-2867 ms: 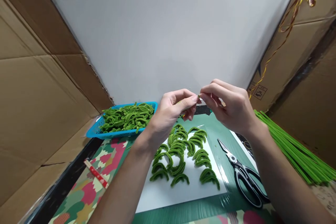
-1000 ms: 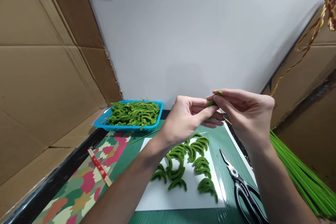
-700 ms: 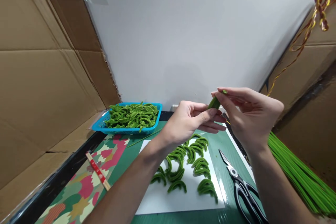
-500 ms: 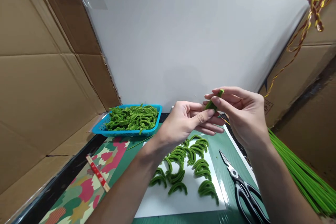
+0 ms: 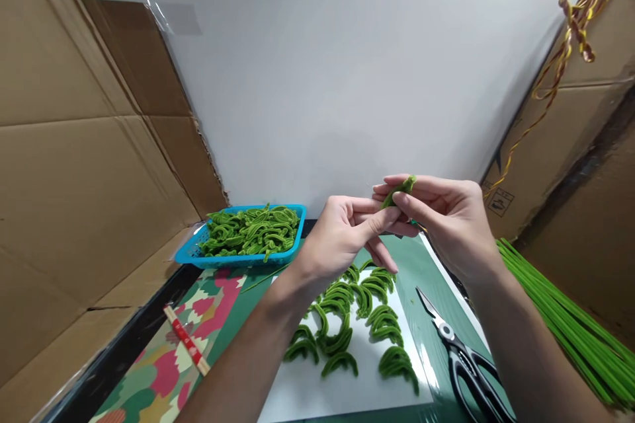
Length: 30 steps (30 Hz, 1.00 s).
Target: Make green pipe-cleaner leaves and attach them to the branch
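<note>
Head view: both hands up and together in front of the white wall [image 5: 278, 92], sharing one green fuzzy piece [image 5: 408, 184]. Left hand [image 5: 353, 225] pinches the lower end, thumb over fingers; the other fingers are spread loose, one hanging lower than the rest. Right hand [image 5: 441, 217] grips the same piece higher up between thumb and fingers, tip poking out above the thumb. Piece is tilted, top leaning right. Its lower end is hidden by the fingers.

Below the hands: white sheet [image 5: 347, 400] on a green mat [image 5: 228, 327]. Curved green pieces [image 5: 384, 324] lie on the sheet in small nested groups; left forearm blocks part of the sheet. Scissors [image 5: 464, 353] right of the sheet, blades pointing away from the wearer, handles partly cut off by the frame.

Far left: blue basket [image 5: 243, 260] heaped with green strips [image 5: 253, 231]. Wrapped chopsticks [image 5: 187, 340], red band, on the patterned cover [image 5: 163, 373]. Right: bundle of long green stems [image 5: 560, 324] beside the right forearm. Twisted cord [image 5: 578, 33] hangs top right, against cardboard [image 5: 598, 125].
</note>
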{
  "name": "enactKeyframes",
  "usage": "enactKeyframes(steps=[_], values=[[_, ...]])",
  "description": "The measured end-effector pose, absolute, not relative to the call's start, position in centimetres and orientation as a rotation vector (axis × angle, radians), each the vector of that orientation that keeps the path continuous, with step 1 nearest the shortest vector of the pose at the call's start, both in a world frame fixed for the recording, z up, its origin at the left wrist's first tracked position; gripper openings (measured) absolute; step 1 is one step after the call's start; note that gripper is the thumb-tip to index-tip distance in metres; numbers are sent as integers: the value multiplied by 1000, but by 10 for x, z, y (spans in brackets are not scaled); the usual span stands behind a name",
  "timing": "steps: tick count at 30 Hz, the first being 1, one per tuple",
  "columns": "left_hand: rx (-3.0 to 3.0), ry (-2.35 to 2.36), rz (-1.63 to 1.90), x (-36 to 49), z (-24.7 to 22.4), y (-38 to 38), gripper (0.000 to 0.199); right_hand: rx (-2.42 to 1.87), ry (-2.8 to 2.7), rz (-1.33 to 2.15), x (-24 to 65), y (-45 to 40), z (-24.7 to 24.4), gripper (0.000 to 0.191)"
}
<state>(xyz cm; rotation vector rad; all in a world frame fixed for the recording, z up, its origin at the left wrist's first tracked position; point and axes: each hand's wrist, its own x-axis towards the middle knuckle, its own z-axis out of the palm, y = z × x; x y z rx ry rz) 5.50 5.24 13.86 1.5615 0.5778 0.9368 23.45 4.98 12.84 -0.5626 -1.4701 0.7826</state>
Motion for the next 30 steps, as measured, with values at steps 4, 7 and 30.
enactKeyframes(steps=[4,7,30], values=[[1580,651,966,57,138,53,39,-587,-1503,395,231,49,118,26],[1611,656,982,58,137,55,39,-542,-1602,31,228,50,110,42],[1638,607,976,51,140,54,41,-590,-1603,-48,237,54,113,39]])
